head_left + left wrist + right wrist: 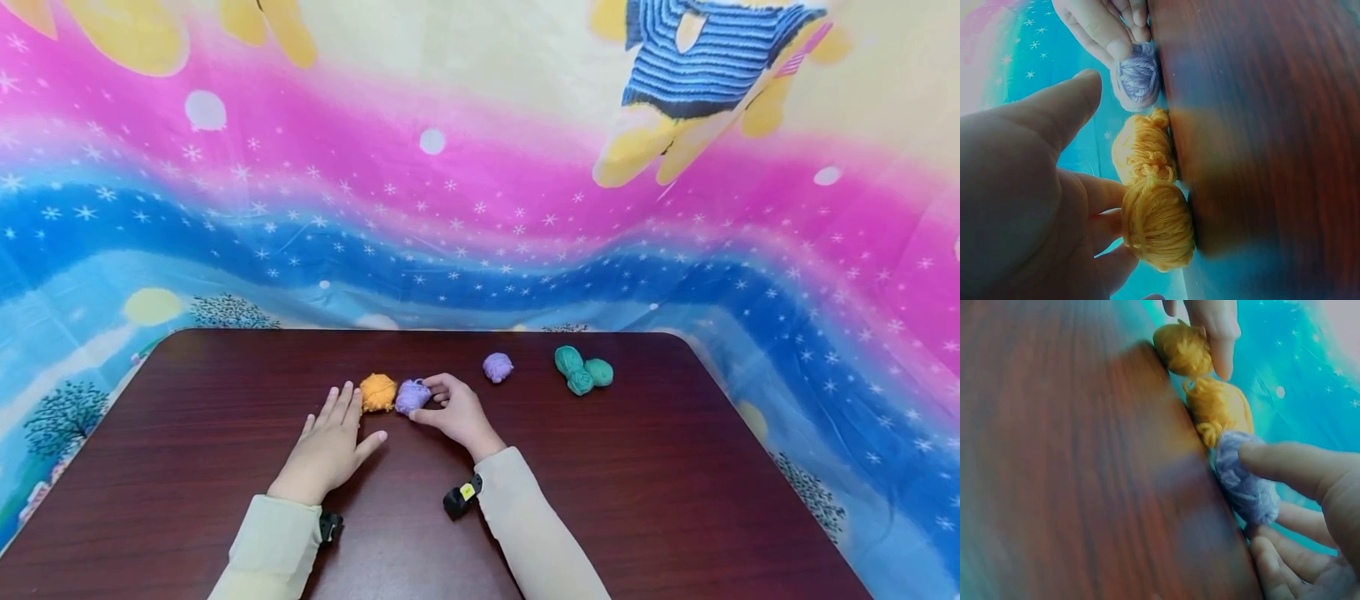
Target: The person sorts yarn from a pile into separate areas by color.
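My right hand (457,412) pinches a purple ball of yarn (412,397) between thumb and fingers, down at the tabletop. Just left of it lies an orange ball of yarn (378,392) with a loose strand. A second orange ball (1159,225) is lined up beside the first, mostly hidden behind my left fingers in the head view. My left hand (324,448) has its fingers stretched out against that second ball, thumb held apart. The right wrist view shows the purple ball (1244,481) close against the nearer orange one (1219,406).
Another purple ball (497,367) lies to the right, toward the back of the dark wooden table (660,483). Further right sits a cluster of three green balls (582,372). A colourful printed cloth (480,242) hangs behind the table's far edge.
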The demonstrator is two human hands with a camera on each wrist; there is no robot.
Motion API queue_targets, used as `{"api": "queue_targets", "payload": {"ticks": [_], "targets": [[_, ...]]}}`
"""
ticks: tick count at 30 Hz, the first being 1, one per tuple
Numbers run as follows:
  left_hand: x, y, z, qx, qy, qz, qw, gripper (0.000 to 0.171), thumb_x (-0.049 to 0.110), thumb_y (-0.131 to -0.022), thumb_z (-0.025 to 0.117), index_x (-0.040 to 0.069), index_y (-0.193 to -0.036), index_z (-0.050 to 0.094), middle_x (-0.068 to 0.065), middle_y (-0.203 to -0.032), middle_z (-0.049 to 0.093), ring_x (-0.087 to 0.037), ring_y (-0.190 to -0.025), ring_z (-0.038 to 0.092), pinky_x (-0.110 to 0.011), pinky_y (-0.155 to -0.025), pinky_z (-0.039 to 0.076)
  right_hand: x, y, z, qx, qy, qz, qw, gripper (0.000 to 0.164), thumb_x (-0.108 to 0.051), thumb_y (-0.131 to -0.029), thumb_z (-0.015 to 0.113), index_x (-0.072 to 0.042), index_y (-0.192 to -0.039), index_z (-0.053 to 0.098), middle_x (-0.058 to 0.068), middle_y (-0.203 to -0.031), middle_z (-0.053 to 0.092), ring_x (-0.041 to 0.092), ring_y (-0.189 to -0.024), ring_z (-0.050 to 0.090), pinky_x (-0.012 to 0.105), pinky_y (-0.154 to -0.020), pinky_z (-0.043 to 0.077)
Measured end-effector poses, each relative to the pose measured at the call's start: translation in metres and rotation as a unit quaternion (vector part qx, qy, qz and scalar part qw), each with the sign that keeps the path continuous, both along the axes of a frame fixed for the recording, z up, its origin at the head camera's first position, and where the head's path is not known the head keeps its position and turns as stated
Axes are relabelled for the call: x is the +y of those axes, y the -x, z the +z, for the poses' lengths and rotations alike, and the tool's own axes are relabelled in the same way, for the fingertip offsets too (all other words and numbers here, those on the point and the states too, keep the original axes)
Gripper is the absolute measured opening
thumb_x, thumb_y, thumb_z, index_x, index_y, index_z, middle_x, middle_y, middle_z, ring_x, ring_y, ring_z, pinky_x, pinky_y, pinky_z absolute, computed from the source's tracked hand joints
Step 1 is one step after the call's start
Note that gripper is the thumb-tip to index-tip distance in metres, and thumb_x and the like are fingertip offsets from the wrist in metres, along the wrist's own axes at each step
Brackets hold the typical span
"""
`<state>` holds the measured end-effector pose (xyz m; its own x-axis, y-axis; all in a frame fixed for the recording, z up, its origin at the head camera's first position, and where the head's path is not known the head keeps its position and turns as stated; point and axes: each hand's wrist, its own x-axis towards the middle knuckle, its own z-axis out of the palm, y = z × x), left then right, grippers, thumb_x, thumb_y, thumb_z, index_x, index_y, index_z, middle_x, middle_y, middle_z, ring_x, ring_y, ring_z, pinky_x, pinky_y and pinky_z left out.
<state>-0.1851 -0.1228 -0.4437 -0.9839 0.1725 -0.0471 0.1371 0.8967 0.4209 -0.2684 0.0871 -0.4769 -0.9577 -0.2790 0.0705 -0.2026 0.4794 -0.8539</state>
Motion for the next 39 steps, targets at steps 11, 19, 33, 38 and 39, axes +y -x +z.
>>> {"api": "queue_targets", "payload": {"ticks": [11, 19, 33, 38, 39], "targets": [[0.0004, 0.0013, -0.0023, 0.001, -0.002, -0.001, 1.0, 0.078, 0.041, -0.104, 0.055, -0.011, -0.155, 0.026, -0.03, -0.163, 0.017, -0.048, -0.151, 0.012, -0.071, -0.114, 0.02, -0.0044, -0.0019, -0.0025, 0.015, 0.004, -0.024, 1.0, 0.046, -0.015, -0.079, 0.087, -0.006, -0.119, 0.068, 0.008, -0.108, 0.07, 0.024, -0.097, 0.063, 0.038, -0.088, 0.053], [0.0015, 0.0004, -0.0006, 0.004, 0.001, -0.002, 1.0, 0.077, 0.04, -0.104, 0.055, -0.011, -0.155, 0.027, -0.03, -0.163, 0.018, -0.048, -0.151, 0.012, -0.07, -0.114, 0.02, -0.0051, -0.0015, -0.0033, 0.027, 0.005, -0.031, 0.999, 0.045, -0.013, -0.078, 0.086, -0.005, -0.118, 0.068, 0.008, -0.106, 0.069, 0.023, -0.096, 0.064, 0.035, -0.086, 0.053], [0.0013, -0.0009, -0.0007, 0.003, 0.002, -0.001, 1.0, 0.078, 0.04, -0.104, 0.056, -0.011, -0.155, 0.026, -0.03, -0.163, 0.018, -0.048, -0.151, 0.013, -0.07, -0.114, 0.021, -0.0067, -0.0046, -0.0017, 0.032, 0.004, -0.042, 0.999, 0.054, -0.015, -0.079, 0.087, -0.006, -0.128, 0.065, 0.012, -0.116, 0.068, 0.026, -0.097, 0.064, 0.039, -0.086, 0.055], [0.001, -0.0009, -0.0002, 0.003, -0.005, 0.002, 1.0, 0.078, 0.039, -0.104, 0.056, -0.011, -0.155, 0.027, -0.03, -0.163, 0.018, -0.048, -0.151, 0.012, -0.07, -0.114, 0.02, -0.0089, -0.0039, -0.0059, 0.053, -0.029, -0.034, 0.998, 0.063, -0.019, -0.079, 0.088, -0.009, -0.135, 0.062, 0.012, -0.123, 0.064, 0.025, -0.099, 0.064, 0.036, -0.087, 0.054], [0.0009, -0.0009, -0.0001, 0.002, -0.006, 0.002, 1.0, 0.077, 0.039, -0.104, 0.056, -0.011, -0.155, 0.027, -0.03, -0.163, 0.018, -0.048, -0.151, 0.012, -0.07, -0.114, 0.02, -0.0096, -0.004, -0.0068, 0.057, -0.036, -0.032, 0.997, 0.063, -0.019, -0.078, 0.089, -0.009, -0.135, 0.062, 0.012, -0.123, 0.063, 0.025, -0.098, 0.064, 0.036, -0.087, 0.054]]}}
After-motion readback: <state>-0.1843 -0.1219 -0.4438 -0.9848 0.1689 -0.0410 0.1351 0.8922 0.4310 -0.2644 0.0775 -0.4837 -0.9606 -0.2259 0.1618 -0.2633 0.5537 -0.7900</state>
